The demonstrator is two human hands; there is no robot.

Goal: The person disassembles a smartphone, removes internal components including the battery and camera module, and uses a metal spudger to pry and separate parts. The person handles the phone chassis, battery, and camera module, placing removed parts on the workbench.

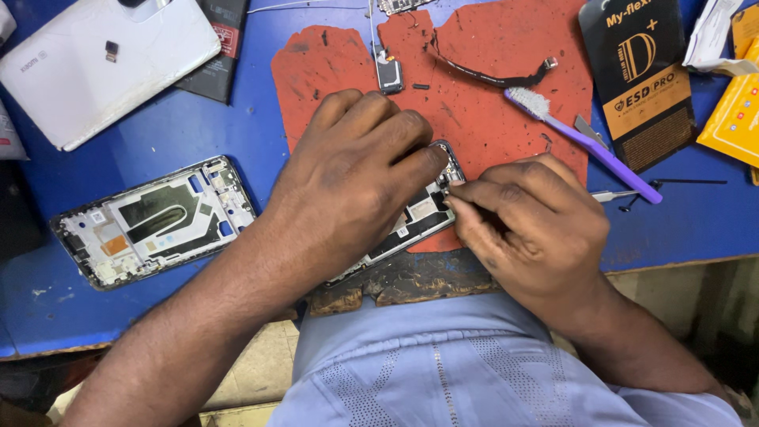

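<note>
Left hand (360,170): palm down over the opened phone (417,221), fingers spread and pressing — it looks like a clamp, so the frame cannot slide on the mat.
Right hand (534,225): fingertips (458,190) pinched together at the phone's upper corner, closed on something small; what sits between them is too tiny to tell.
Opened phone: lies tilted across the near edge of the red work mat (490,71), mostly hidden under the left hand, only its inner plates and top corner showing.
Red work mat: worn and scuffed, it keeps the loose parts together — a small black module (389,73) and a dark flex cable (490,75) rest near its far side.
Purple brush (589,144): lies just beside the right hand, bristles toward the mat, within easy reach.
Second phone frame (154,221): stripped, lying well apart on the blue table (237,119) to the left — out of the way.
White back cover (95,63): parked at the far left corner.
</note>
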